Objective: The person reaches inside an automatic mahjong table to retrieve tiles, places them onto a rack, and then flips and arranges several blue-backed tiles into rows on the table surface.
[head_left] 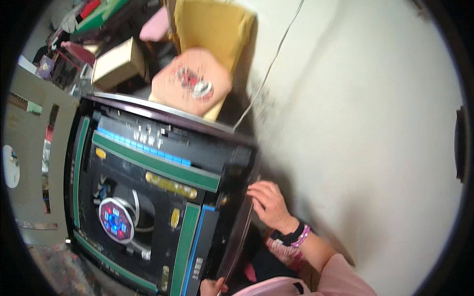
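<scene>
An automatic mahjong table [163, 195] lies opened before me, its black inner deck framed by green strips. Off its centre an octagonal control dial [116, 220] glows blue and red, with a white cable looped beside it. My right hand [269, 203], wearing a dark wristband and pink bracelet, has its fingers bent over the table's dark outer rim [241, 227]. At the lower edge my left hand [212, 287] is by the same rim, fingers closed; a small shiny bit shows at them, too little to name. Rows of blue-backed mahjong tiles [143, 146] line the far side.
The grey tabletop panel [32, 148] with slots stands at the left. Beyond the table are a yellow chair [215, 29] with a pink cushion [190, 81] and a cardboard box [118, 63]. A white cord [270, 74] runs down to the table's far corner along the pale surface.
</scene>
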Demonstrator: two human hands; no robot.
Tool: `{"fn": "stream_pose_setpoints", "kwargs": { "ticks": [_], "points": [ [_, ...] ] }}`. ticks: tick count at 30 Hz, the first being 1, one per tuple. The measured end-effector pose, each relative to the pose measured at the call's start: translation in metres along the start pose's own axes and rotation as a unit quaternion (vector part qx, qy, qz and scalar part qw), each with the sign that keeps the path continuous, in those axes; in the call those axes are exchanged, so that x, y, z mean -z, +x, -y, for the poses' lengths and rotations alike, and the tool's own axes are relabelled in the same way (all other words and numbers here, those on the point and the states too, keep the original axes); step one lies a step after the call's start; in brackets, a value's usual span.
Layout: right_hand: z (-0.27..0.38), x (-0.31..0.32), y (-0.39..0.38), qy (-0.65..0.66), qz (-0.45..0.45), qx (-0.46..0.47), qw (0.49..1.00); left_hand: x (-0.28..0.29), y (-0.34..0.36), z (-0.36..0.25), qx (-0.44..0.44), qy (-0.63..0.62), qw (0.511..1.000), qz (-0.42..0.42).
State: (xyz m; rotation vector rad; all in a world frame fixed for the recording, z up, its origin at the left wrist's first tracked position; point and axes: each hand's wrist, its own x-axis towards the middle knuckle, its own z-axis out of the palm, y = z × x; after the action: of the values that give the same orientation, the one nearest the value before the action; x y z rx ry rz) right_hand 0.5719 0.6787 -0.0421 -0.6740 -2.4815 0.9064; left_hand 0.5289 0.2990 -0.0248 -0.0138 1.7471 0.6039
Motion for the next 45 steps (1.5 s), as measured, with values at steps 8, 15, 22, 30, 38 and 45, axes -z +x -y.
{"fn": "stream_pose_setpoints", "kwargs": {
  "ticks": [8, 15, 22, 30, 38, 45],
  "points": [
    [0.051, 0.121, 0.094, -0.150, -0.067, 0.058, 0.985, -0.006, 0.002, 0.031, -0.026, -0.081, 0.996, 0.002],
    [0.079, 0.197, 0.177, -0.288, -0.112, 0.114, 0.944, -0.003, 0.015, 0.049, -0.090, 0.040, 0.995, -0.031],
    [0.122, 0.299, 0.287, -0.488, -0.226, 0.088, 0.838, -0.001, 0.005, 0.050, -0.100, 0.029, 0.993, -0.052],
    [0.140, 0.364, 0.366, -0.587, -0.187, -0.077, 0.784, -0.016, 0.034, 0.091, -0.094, 0.078, 0.987, -0.099],
    [0.094, 0.409, 0.391, -0.717, -0.172, 0.009, 0.676, -0.019, 0.061, 0.084, -0.072, 0.230, 0.967, -0.078],
    [0.115, 0.382, 0.397, -0.712, -0.089, -0.101, 0.689, -0.019, 0.042, 0.089, 0.000, 0.120, 0.989, -0.082]
  ]
}}
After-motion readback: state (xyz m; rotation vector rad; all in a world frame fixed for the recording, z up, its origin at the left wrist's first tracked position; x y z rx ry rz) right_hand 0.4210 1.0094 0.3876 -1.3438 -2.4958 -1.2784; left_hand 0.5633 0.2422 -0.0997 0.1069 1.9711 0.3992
